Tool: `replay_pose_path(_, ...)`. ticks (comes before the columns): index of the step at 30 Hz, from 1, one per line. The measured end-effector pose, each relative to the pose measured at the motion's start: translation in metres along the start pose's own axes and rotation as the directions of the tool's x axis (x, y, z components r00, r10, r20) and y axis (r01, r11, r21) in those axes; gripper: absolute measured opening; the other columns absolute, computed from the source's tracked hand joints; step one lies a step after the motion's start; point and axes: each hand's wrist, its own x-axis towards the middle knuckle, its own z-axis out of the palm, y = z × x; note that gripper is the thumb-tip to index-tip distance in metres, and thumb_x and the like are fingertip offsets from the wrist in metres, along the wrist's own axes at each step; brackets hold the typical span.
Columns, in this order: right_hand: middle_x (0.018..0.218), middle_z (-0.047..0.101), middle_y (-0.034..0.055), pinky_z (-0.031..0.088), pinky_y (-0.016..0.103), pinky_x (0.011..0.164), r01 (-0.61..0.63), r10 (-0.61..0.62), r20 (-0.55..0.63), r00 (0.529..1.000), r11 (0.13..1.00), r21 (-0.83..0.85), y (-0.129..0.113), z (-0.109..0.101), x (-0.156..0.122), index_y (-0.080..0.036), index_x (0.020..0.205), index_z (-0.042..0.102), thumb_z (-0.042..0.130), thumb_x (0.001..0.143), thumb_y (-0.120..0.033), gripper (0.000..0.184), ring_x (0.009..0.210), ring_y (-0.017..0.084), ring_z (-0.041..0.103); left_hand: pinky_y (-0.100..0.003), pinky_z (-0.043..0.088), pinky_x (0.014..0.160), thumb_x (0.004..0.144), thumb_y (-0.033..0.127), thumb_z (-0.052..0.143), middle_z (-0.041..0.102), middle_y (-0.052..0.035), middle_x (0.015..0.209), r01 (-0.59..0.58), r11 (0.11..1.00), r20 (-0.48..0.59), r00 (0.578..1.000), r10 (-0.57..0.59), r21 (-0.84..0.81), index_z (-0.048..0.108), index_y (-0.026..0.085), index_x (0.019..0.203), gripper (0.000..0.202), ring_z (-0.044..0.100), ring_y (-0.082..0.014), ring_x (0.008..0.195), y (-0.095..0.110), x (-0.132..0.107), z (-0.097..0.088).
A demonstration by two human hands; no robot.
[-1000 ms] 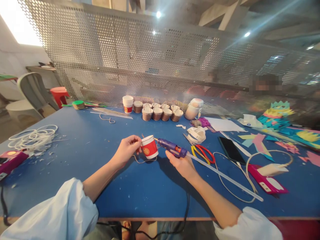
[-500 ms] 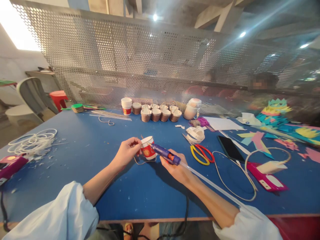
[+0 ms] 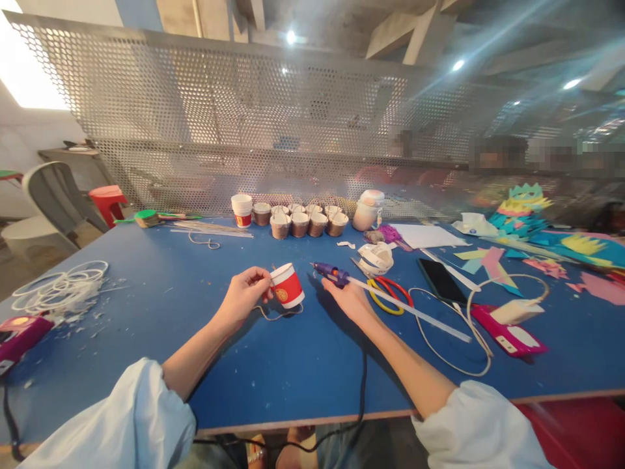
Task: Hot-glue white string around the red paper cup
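A red and white paper cup (image 3: 288, 286) is tilted above the blue table, its rim side pinched by my left hand (image 3: 247, 293). Brown twine (image 3: 278, 317) hangs from my left fingers and passes under the cup. My right hand (image 3: 347, 296) is wrapped round a purple hot glue gun (image 3: 329, 272). The gun's nozzle points left toward the cup, apart from it. A long clear glue stick (image 3: 410, 308) sticks out of its back end.
Behind stand several twine-wrapped cups (image 3: 299, 223), a stack of paper cups (image 3: 242, 210) and a lidded jar (image 3: 368, 210). To the right lie scissors (image 3: 390, 296), a phone (image 3: 442, 281) and a white cable (image 3: 420, 326). Coiled white cord (image 3: 58, 286) lies at left.
My right hand has drawn the glue gun to the right, off the cup's rim. The cup has tilted in my left hand. The view has shifted slightly.
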Motion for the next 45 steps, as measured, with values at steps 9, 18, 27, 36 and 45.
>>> replay_pose_path(9, 0.075, 0.07, 0.0032, 0.045, 0.026, 0.062, 0.062, -0.053, 0.064, 0.997, 0.989, -0.138, 0.012, -0.007, 0.01, -0.02, 0.088, 0.07, 0.057, 0.082, -0.048, 0.031, 0.073, 0.021, 0.065, -0.021, 0.042, 0.054, 0.07, 0.023, 0.057, 0.06, 0.0021, 0.055, -0.084, 0.987, -0.148, 0.984, 0.104, 0.135, 0.059, 0.015, 0.072, 0.009, 0.054, -0.0097, 0.051, -0.006, 0.007, -0.007)
replay_pose_path(18, 0.069, 0.066, 0.0055, 0.035, 0.029, 0.057, 0.015, 0.02, 0.063, 0.998, 0.857, -0.515, 0.009, -0.054, -0.043, -0.02, 0.065, 0.059, 0.061, 0.078, -0.051, 0.034, 0.069, 0.023, 0.061, -0.022, 0.045, 0.055, 0.072, 0.023, 0.055, 0.062, 0.0012, 0.059, -0.141, 0.979, -0.259, 0.95, 0.176, 0.148, 0.059, 0.016, 0.074, 0.009, 0.055, -0.0103, 0.053, -0.009, 0.015, -0.014)
replay_pose_path(27, 0.077, 0.064, 0.0009, 0.04, 0.026, 0.065, 0.25, -0.248, 0.165, 0.954, 0.968, 0.009, -0.077, 0.003, -0.041, -0.02, 0.077, 0.058, 0.061, 0.081, -0.028, 0.009, 0.069, 0.014, 0.058, -0.023, 0.047, 0.06, 0.075, 0.024, 0.055, 0.063, 0.0007, 0.062, -0.191, 0.964, -0.208, 0.951, 0.229, 0.187, 0.059, 0.016, 0.077, 0.009, 0.059, -0.0112, 0.057, -0.014, 0.007, -0.004)
replay_pose_path(36, 0.08, 0.063, 0.0004, 0.049, 0.029, 0.075, -0.149, 0.039, 0.188, 0.981, 0.772, 0.618, -0.084, 0.08, -0.012, -0.018, 0.082, 0.053, 0.066, 0.067, -0.018, 0.021, 0.077, 0.014, 0.061, -0.024, 0.047, 0.069, 0.081, 0.028, 0.053, 0.063, 0.0002, 0.074, -0.27, 0.838, -0.126, 0.921, 0.368, 0.473, 0.058, 0.019, 0.082, 0.01, 0.061, -0.013, 0.068, -0.016, 0.004, -0.007)
replay_pose_path(45, 0.061, 0.058, -0.0046, 0.037, 0.017, 0.038, -0.381, 0.078, 0.388, 0.918, 0.437, 0.815, -0.088, 0.067, -0.02, -0.017, 0.08, 0.051, 0.065, 0.07, -0.014, 0.017, 0.049, 0.008, 0.054, -0.023, 0.046, 0.066, 0.083, 0.023, 0.054, 0.061, 0.0008, 0.075, -0.38, 0.688, -0.033, 0.862, 0.506, 0.619, 0.06, 0.019, 0.08, 0.008, 0.058, -0.0116, 0.067, -0.024, 0.004, -0.006)
